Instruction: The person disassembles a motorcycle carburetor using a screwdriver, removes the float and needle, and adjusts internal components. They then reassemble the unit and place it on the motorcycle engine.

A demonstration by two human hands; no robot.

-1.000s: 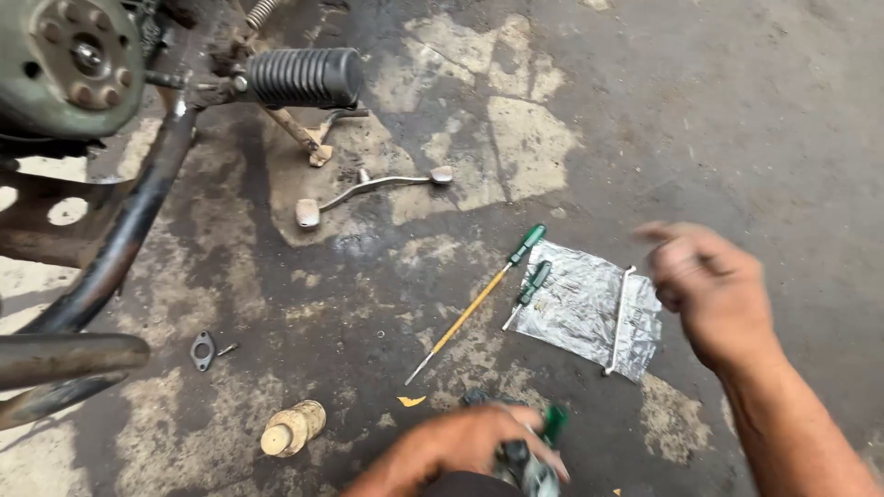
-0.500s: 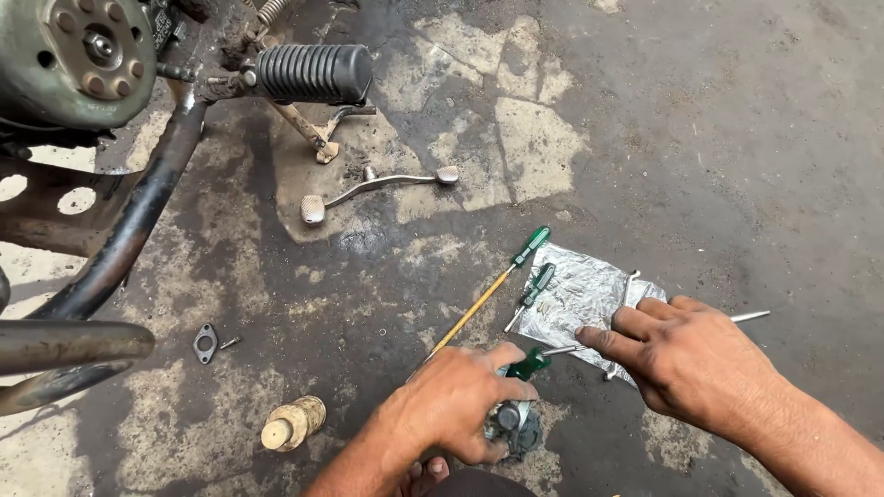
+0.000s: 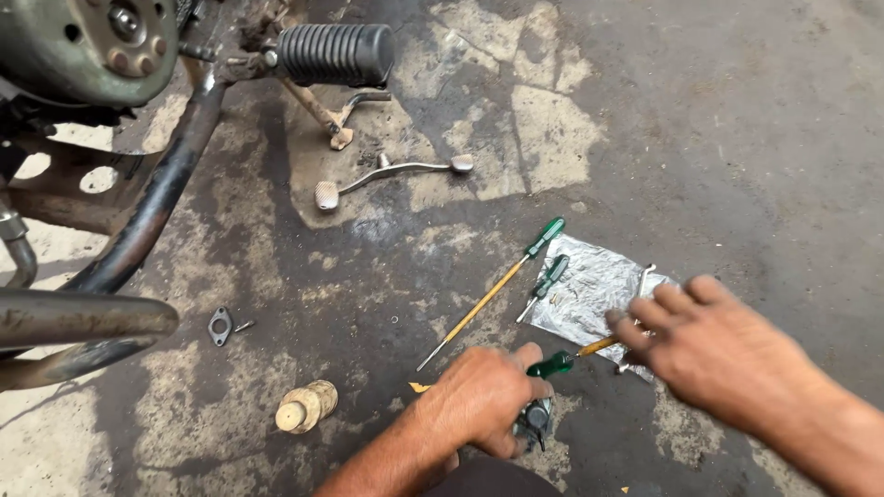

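Left hand: the left hand (image 3: 479,400) is curled down over a small dark metal part (image 3: 536,419) on the floor, gripping it.
Right hand: the right hand (image 3: 727,350) is blurred, fingers spread loosely, tips on the yellow shaft of a green-handled screwdriver (image 3: 555,364); whether it grips the shaft I cannot tell.
Screwdrivers: three, all green-handled; that one between the hands, a short one (image 3: 545,285) just beyond, a long yellow-shafted one (image 3: 493,293) beside it.
Foil sheet: one crinkled sheet (image 3: 589,294) under the right fingertips.
Wooden plug: one (image 3: 306,407), left of the left hand.
Gasket plate: one (image 3: 219,326), farther left.
Levers: one bent lever (image 3: 391,175), well beyond the hands.
Footpeg: one ribbed rubber peg (image 3: 336,53), farthest off, on the motorcycle frame (image 3: 157,202).
Floor: oil-stained, patchy concrete (image 3: 737,138).
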